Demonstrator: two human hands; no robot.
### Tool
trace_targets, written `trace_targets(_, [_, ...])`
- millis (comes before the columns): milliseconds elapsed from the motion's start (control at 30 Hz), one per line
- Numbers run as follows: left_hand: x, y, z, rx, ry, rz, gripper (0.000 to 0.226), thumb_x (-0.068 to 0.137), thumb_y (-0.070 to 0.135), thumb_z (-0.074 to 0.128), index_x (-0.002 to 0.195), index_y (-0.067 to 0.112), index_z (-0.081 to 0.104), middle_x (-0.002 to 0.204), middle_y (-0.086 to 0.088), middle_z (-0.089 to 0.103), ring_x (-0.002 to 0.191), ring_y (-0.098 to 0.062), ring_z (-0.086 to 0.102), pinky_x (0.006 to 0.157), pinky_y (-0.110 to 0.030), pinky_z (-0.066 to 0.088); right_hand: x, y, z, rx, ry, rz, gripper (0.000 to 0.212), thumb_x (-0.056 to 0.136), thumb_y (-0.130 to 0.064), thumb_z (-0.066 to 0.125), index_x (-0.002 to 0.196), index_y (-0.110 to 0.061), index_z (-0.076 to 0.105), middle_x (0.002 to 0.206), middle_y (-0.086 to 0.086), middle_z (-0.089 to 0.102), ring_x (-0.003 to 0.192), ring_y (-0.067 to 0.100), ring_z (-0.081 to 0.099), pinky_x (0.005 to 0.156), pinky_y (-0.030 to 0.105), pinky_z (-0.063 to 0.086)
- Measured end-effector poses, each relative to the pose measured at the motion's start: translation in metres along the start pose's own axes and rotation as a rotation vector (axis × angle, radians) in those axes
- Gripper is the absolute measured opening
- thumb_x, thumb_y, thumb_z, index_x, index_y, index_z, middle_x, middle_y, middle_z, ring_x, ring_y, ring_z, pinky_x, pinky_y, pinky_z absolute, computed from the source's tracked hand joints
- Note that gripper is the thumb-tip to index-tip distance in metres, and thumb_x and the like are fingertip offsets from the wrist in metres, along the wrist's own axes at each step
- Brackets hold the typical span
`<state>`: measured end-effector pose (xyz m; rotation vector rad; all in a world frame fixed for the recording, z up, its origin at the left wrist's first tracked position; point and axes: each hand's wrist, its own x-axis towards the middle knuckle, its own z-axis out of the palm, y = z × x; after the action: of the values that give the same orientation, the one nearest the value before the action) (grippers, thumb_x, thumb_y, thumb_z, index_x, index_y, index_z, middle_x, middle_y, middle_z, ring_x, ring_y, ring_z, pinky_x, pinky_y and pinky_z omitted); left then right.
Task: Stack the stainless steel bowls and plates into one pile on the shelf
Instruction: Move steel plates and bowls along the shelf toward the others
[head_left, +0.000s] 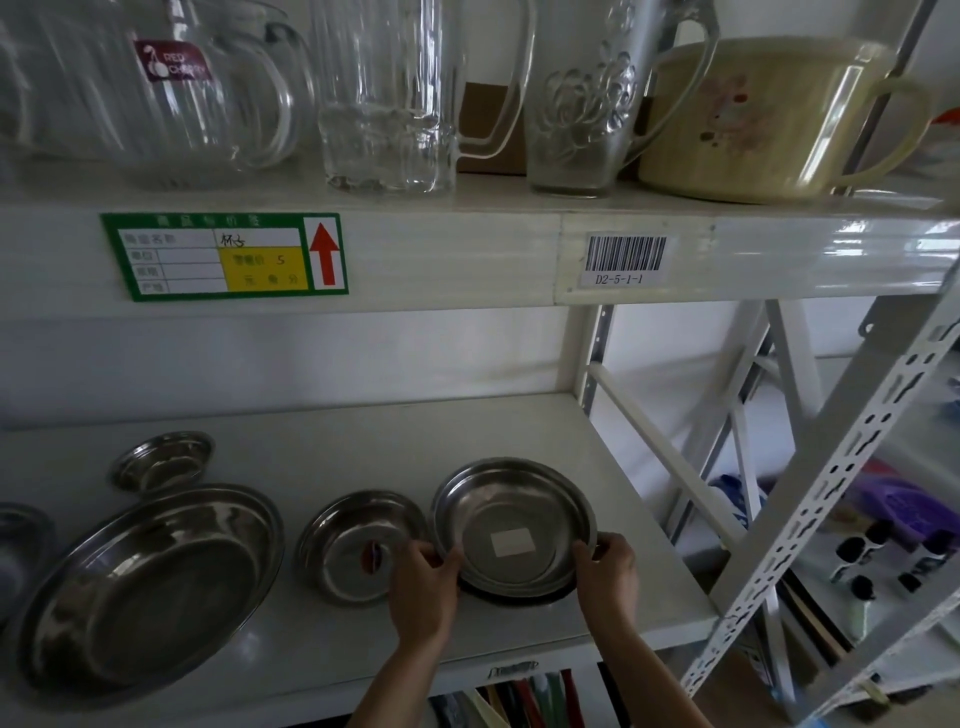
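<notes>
At the lower right of centre, on the middle shelf (519, 426): left hand (423, 582) and right hand (608, 571), each with fingers curled over opposite rims of one steel plate (514, 527), which bears a pale square label at its centre. Its near edge looks raised off the board, a dark shadow beneath; whether another dish lies under it cannot be told.

Just left, touching the left hand: small steel dish (361, 545), lying singly.
Lower left: large steel basin (150, 582), tilted, lying singly.
Behind it, upper left of the shelf: small steel bowl (163, 460).
Far left edge: part of another steel piece (21, 545), cut off.

Progress, by my reckoning: early. No pile visible; four pieces lie apart, one is in hand.

Above: glass jugs (208, 88), cream plastic pot (769, 119).
</notes>
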<state>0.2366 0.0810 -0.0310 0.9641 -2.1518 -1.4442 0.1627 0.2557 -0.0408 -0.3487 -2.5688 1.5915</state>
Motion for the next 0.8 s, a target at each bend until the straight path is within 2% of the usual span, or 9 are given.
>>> trace_targets(167, [-0.002,-0.003,0.003,0.033,0.024,0.059,0.034,0.082,0.035,0.073,0.089,0.006,0.057,0.078,-0.011,0.068,0.069,-0.029,0.068,0.070,-0.044,0.055,0.000,0.006,0.003,-0.004,0.027,-0.024,0.015,0.090,-0.015,0.063,0.094,-0.018,0.049,0.094,0.009,0.059,0.081,0.023,0.058,0.070,0.035,0.048])
trace_targets(233, [-0.003,-0.003,0.003,0.052,0.041,0.093,0.034,0.082,0.035,0.073,0.087,0.006,0.057,0.075,-0.009,0.066,0.067,-0.025,0.066,0.065,-0.038,0.052,0.001,0.008,0.005,-0.005,0.033,-0.025,0.016,0.090,-0.016,0.064,0.096,-0.018,0.049,0.095,0.008,0.058,0.082,0.023,0.058,0.072,0.038,0.050])
trace_targets(367, [-0.005,-0.003,0.002,0.104,0.081,0.155,0.034,0.081,0.036,0.074,0.082,0.007,0.056,0.068,-0.001,0.059,0.060,-0.013,0.053,0.050,-0.022,0.033,0.001,0.011,0.007,0.012,0.051,-0.034,0.020,0.089,-0.017,0.065,0.096,-0.020,0.047,0.097,0.007,0.057,0.081,0.019,0.056,0.070,0.033,0.046])
trace_targets(500, [-0.008,-0.003,0.001,0.124,0.088,0.190,0.034,0.081,0.032,0.074,0.090,0.006,0.054,0.073,-0.002,0.059,0.067,-0.022,0.059,0.061,-0.035,0.048,0.001,0.014,0.010,0.031,0.066,-0.020,0.023,0.089,-0.019,0.067,0.100,-0.020,0.047,0.101,0.006,0.055,0.083,0.018,0.054,0.071,0.033,0.045])
trace_targets(600, [-0.011,-0.004,0.000,0.151,0.093,0.216,0.037,0.080,0.029,0.075,0.098,0.005,0.055,0.076,0.000,0.056,0.072,-0.025,0.061,0.064,-0.034,0.047,0.000,0.017,0.010,0.048,0.069,0.003,0.030,0.089,-0.021,0.067,0.110,-0.015,0.048,0.104,0.007,0.056,0.084,0.019,0.054,0.067,0.030,0.041])
trace_targets(700, [-0.013,-0.005,-0.001,0.142,0.099,0.243,0.036,0.080,0.026,0.076,0.100,0.004,0.056,0.068,0.010,0.049,0.061,-0.012,0.051,0.060,-0.027,0.039,-0.001,0.020,0.010,0.045,0.055,0.051,0.039,0.090,-0.028,0.066,0.121,-0.012,0.047,0.096,0.008,0.060,0.082,0.022,0.058,0.070,0.036,0.047])
trace_targets(800, [-0.018,-0.004,-0.001,0.090,0.104,0.266,0.030,0.080,0.020,0.077,0.098,0.004,0.058,0.060,0.017,0.043,0.053,0.007,0.042,0.052,-0.012,0.029,-0.001,0.021,0.010,0.050,-0.010,0.118,0.039,0.094,-0.040,0.058,0.119,-0.013,0.047,0.087,0.005,0.062,0.080,0.023,0.060,0.070,0.036,0.049])
